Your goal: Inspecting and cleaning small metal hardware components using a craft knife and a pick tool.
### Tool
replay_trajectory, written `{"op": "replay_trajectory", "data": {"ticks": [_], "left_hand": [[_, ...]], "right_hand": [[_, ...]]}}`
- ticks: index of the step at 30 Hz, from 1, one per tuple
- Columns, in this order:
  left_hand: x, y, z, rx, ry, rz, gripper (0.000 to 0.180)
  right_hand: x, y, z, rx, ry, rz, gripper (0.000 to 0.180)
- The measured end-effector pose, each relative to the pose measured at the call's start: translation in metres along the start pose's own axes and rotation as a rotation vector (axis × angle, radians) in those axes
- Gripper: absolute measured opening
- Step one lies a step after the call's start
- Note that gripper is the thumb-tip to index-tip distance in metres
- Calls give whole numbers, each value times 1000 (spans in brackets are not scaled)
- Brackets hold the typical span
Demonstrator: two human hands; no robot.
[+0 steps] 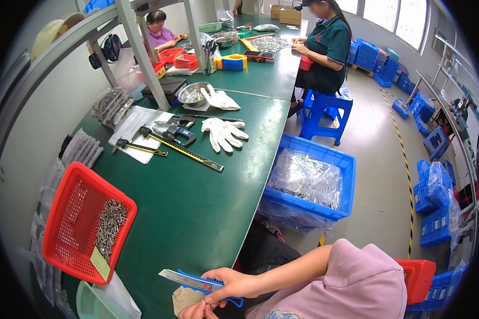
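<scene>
My right hand (233, 283) is closed around a blue utility knife (192, 280) with a grey body; its wide blade end points to the left over the green table's near edge. Just below it, at the bottom of the view, the fingers of my left hand (198, 310) are closed on a beige flat piece (184, 299), whose material I cannot make out. The knife lies along the upper side of this piece. My right forearm comes in from the lower right, out of a pink sleeve. Most of my left hand is cut off by the lower edge.
A red basket (72, 234) holding small metal parts (110, 226) stands at the left, above a pale green basket (93, 302). Calipers (183, 150), white gloves (222, 133) and a metal bowl (193, 94) lie farther back. A blue crate (346, 186) stands beside the table. Two people sit beyond.
</scene>
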State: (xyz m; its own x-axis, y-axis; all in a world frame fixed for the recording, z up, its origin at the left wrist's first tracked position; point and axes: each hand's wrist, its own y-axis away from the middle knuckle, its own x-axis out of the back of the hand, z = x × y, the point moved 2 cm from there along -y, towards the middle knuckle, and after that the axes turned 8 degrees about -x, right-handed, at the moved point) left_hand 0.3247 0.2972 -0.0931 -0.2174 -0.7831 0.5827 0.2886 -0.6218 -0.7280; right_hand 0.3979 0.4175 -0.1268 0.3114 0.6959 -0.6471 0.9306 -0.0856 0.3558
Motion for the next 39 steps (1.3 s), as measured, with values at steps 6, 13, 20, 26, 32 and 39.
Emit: {"op": "replay_trajectory", "data": {"ticks": [6, 13, 20, 26, 32, 39], "left_hand": [[1, 10, -9, 36, -51, -28, 6], [-8, -13, -14, 176, 264, 112, 12], [1, 5, -12, 221, 282, 134, 10], [2, 3, -8, 196, 263, 115, 10], [3, -1, -7, 203, 253, 96, 10], [4, -3, -7, 126, 189, 41, 10]], "right_hand": [[-3, -3, -4, -25, 18, 25, 36], [-12, 3, -39, -49, -63, 85, 42], [-20, 3, -27, -105, -82, 38, 46], [-20, 7, -27, -102, -79, 51, 46], [-18, 6, -28, -114, -77, 51, 46], [-17, 6, -26, -109, -65, 59, 46]]}}
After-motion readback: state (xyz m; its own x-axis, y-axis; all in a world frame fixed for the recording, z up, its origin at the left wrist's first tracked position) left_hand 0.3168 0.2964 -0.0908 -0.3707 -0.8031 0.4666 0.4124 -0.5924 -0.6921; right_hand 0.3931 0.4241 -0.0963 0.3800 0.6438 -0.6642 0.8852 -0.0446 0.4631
